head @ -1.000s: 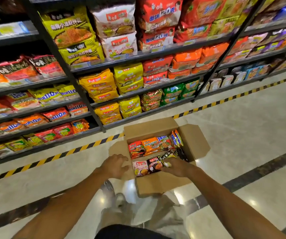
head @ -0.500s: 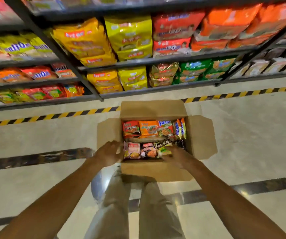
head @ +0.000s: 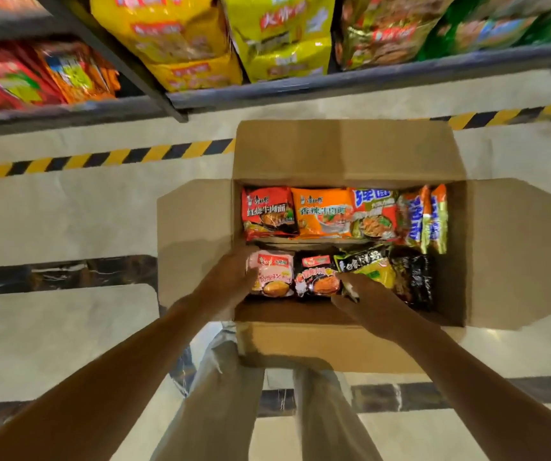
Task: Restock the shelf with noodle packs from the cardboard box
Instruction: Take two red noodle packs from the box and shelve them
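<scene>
An open cardboard box (head: 513,251) stands on the floor below me, flaps spread, with noodle packs in two rows. The far row holds a red pack (head: 267,211), an orange pack (head: 322,212) and several more on edge. In the near row lie a pink pack (head: 272,274), a black-and-red pack (head: 315,277), a yellow-and-black pack (head: 367,266) and a dark pack (head: 413,277). My left hand (head: 226,281) rests against the pink pack's left edge at the box wall. My right hand (head: 364,299) lies over the near edge of the yellow-and-black pack, fingers curled; its grip is hidden.
The dark metal shelf (head: 334,84) runs along the top, its lowest tier stocked with yellow bags (head: 181,31), green and gold bags and red packs at left. Yellow-and-black hazard tape (head: 101,158) marks the floor in front of it. My legs (head: 221,410) stand just behind the box.
My head has dropped closer to the box, which now fills more of the view. Both hands have reached further into the near row of packs.
</scene>
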Available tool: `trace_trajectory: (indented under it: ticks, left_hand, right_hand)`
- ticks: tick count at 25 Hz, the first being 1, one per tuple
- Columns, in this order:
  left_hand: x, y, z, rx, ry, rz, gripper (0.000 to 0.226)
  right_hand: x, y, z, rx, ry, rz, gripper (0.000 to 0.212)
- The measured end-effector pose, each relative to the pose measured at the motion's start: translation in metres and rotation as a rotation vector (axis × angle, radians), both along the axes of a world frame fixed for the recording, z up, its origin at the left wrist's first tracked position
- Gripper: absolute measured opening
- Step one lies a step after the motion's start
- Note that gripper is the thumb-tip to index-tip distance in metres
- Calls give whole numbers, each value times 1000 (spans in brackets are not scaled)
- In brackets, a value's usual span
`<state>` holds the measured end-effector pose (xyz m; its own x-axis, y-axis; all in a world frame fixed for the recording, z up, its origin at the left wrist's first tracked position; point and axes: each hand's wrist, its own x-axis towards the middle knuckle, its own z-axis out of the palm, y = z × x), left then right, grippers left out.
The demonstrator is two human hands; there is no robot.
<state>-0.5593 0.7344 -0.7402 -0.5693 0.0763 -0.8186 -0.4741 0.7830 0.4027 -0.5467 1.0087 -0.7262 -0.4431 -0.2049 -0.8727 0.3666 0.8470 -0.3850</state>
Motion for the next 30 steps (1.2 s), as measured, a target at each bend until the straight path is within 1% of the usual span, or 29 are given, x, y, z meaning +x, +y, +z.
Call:
trace_trajectory:
  ticks: [2, 4, 6, 7, 10, 12, 15, 17, 19, 20, 22, 24, 25, 26, 27, 30]
  left_hand:
    - [-8, -4, -61, 39, -15, 83, 56]
    - [-10, -11, -134, 34, -14, 167, 59]
    - [-28, 3, -150, -6, 26, 284, 56]
    - [-36, 10, -160, -45, 50, 328, 58]
    - [-52, 30, -179, -103, 34, 476, 81]
    - [-56, 39, -190, -129, -5, 591, 91]
    - [-59, 49, -193, -206, 9, 727, 96]
    - [-61, 53, -195, -280, 18, 792, 90]
    - [-66, 53, -196, -325, -16, 846, 80]
    - [-69, 51, -197, -309, -52, 871, 79]
    - [-72, 46, -202, -268, -110, 891, 89]
    - [-68, 38, -218, -258, -132, 911, 97]
    - [-65, 36, -224, -259, -132, 919, 98]
    - [-61, 34, -234, -247, -123, 926, 95]
    - [-61, 34, -231, -225, -105, 924, 89]
    - [-68, 43, -188, -120, -23, 940, 71]
  right_hand:
    - [-8, -4, -42, -13, 30, -23, 57]
    - [-11, -7, -82, -24, 33, -30, 55]
    - [-9, -7, -113, -30, 38, -9, 55]
    - [-7, -7, -128, -35, 39, -7, 55]
    - [-4, -7, -159, -37, 28, -16, 56]
    - [-1, -6, -169, -38, 37, -41, 54]
    - [4, -5, -172, -29, 45, -64, 50]
    - [7, -4, -173, -26, 50, -71, 50]
    - [6, -2, -170, -27, 57, -87, 50]
    - [6, -1, -169, -32, 58, -95, 50]
    - [7, -1, -166, -45, 65, -96, 49]
    - [7, -2, -164, -50, 62, -97, 50]
    - [6, -3, -164, -50, 61, -102, 51]
    - [6, -4, -165, -52, 64, -108, 51]
    - [6, -5, -166, -57, 64, -109, 51]
    - [2, -13, -166, -70, 75, -98, 51]
